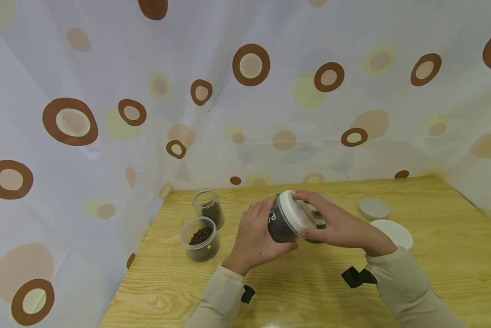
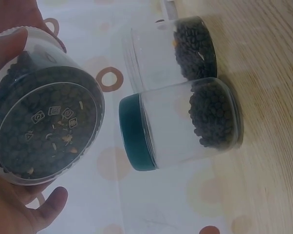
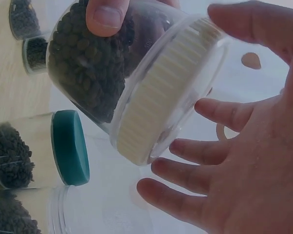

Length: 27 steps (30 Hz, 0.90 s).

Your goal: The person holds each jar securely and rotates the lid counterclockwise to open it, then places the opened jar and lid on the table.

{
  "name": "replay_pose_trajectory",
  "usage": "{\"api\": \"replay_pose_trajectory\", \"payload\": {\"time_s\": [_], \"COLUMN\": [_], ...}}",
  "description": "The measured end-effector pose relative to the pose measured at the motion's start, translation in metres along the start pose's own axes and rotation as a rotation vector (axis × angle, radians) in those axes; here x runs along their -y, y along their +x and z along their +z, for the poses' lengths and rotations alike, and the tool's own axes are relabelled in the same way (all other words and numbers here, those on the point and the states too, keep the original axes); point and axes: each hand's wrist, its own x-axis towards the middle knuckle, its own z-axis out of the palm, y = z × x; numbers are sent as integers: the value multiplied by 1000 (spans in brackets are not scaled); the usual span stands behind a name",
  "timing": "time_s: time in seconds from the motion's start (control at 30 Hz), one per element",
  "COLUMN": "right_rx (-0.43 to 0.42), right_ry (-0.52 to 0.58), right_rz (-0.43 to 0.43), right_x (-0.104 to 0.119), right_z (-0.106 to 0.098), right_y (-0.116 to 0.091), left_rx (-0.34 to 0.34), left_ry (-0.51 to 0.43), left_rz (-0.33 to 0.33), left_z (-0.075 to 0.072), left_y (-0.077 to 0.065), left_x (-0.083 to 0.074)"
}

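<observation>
Over the feed I saw the left hand (image 1: 253, 239) gripping the tilted jar (image 1: 280, 225) and the right hand (image 1: 343, 225) pinching its white lid (image 1: 295, 214), seemingly seated; left of both, the tub (image 1: 203, 253) and glass jar (image 1: 208, 202) stood uncovered.

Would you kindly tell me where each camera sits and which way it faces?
Head: on the person's head, facing forward and down at the held jar; left hand, right hand and sleeves show.
Left wrist: on that wrist, facing the jar's base, with the curtain beyond; parts of both hands show.
Right wrist: on that wrist, facing the white lid; right hand and a left fingertip show.
Shared: both wrist views include the green-lidded jar.
</observation>
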Motion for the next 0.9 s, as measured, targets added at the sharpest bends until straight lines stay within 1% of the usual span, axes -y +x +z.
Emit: {"api": "replay_pose_trajectory", "payload": {"time_s": [0.07,0.1,0.23,0.3,0.4,0.57,0.9], "right_rx": [-13,-22,-57,-60,-48,-12,9], "right_ry": [4,2,-25,-37,-54,-96,-121], "right_rz": [36,68,231,303,366,404,447], "right_x": [1,3,7,10,11,13,20], "right_z": [-2,-4,-7,-7,-6,-3,0], "right_y": [-2,-3,-4,-2,3,7,12], "left_rx": [4,5,1,-2,-3,-9,-2], "left_ry": [-1,-1,7,13,24,38,75], "left_rz": [-6,-9,-22,-22,-11,3,11], "left_z": [0,0,0,0,0,0,1], "left_y": [0,1,1,2,2,3,1], "left_x": [0,0,0,0,-1,-3,-6]}}
